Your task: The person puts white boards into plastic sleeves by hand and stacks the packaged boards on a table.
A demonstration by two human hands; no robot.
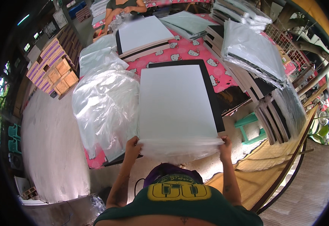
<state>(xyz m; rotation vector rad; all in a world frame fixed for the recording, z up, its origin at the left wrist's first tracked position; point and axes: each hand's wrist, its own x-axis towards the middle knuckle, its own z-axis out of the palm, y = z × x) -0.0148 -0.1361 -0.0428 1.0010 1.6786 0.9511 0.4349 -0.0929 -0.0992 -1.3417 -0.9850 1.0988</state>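
Note:
A large white board (177, 100) lies on the table in front of me, over a black board (208, 81) that shows along its far and right sides. Across the white board's near end, a clear plastic bag (179, 147) is bunched up in folds. My left hand (133, 146) grips the bag at the board's near left corner, fingers closed. At the near right corner, my right hand (225, 145) pinches the other side of it. How far the plastic reaches over the board, I cannot tell.
Loose clear plastic bags (106, 109) lie to the left. Stacked boards (143, 35) sit at the back, with plastic-wrapped boards (253, 49) on the right. A pink patterned cloth (187, 47) covers the table. Another person (125, 7) handles plastic beyond it. A green stool (249, 128) stands at right.

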